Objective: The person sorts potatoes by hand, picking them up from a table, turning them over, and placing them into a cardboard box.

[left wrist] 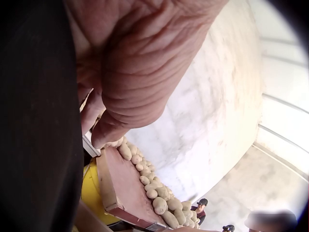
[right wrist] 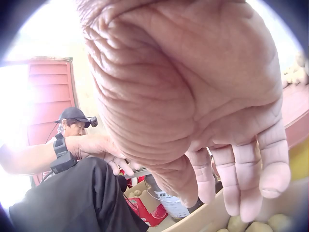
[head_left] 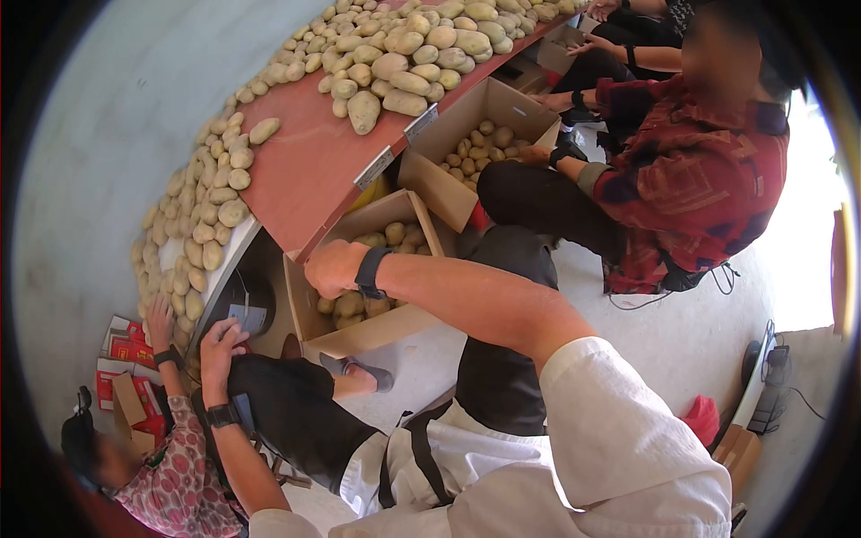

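My right hand point(head_left: 332, 269) hangs over the near edge of a cardboard box point(head_left: 372, 339) with potatoes point(head_left: 348, 305) in it. In the right wrist view the palm point(right wrist: 193, 92) faces the camera, its relaxed fingers pointing down above the box, and nothing is held. Beside my left knee, my left hand point(head_left: 218, 354) is raised with bent, loose fingers and nothing visible in it. The left wrist view shows this hand point(left wrist: 140, 72) close up; its fingertips are partly hidden behind dark cloth.
Potatoes are heaped on the red table point(head_left: 300, 152) and along its wall side. A second potato box point(head_left: 430, 184) stands beyond mine. A person in a red checked shirt point(head_left: 691, 179) sits at the right, another in a patterned shirt point(head_left: 175, 466) at lower left. A bucket point(right wrist: 169, 203) stands near.
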`<control>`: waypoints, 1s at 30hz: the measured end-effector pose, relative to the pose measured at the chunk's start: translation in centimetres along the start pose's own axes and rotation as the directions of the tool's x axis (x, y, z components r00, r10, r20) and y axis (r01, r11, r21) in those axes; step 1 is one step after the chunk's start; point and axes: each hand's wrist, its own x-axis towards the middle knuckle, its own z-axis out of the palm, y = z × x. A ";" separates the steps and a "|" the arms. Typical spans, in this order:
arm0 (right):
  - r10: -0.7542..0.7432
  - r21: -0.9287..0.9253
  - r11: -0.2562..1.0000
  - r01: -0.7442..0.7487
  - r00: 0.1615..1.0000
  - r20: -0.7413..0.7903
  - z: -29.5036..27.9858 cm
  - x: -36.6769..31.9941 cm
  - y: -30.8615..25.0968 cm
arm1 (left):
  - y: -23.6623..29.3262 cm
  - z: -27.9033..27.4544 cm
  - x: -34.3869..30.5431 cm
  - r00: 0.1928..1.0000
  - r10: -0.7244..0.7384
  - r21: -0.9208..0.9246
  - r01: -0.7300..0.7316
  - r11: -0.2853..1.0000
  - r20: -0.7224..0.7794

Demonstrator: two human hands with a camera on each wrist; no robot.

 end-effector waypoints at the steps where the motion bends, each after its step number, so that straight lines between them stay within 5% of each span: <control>1: -0.006 0.003 1.000 0.006 1.000 0.005 0.2 0.2 0.1 | 0.0 0.0 0.0 1.000 -0.008 0.000 0.008 1.000 -0.003; 11: 0.026 0.022 0.999 -0.027 0.999 0.041 0.4 0.3 0.4 | 0.4 0.9 0.9 0.995 0.035 0.106 -0.045 0.993 0.097; 16: 0.129 0.082 0.989 -0.125 0.991 -0.046 -0.6 3.0 0.6 | 5.7 3.6 1.6 0.985 0.115 0.091 -0.127 0.988 0.125; 24: 0.107 0.186 0.980 -0.074 0.979 -0.174 -4.5 4.1 0.5 | 12.9 7.7 5.0 0.944 0.272 0.014 -0.279 0.960 0.186; 30: 0.118 0.184 0.979 -0.090 0.982 -0.150 -6.8 3.8 1.2 | 14.4 9.4 7.5 0.933 0.323 -0.066 -0.317 0.946 0.160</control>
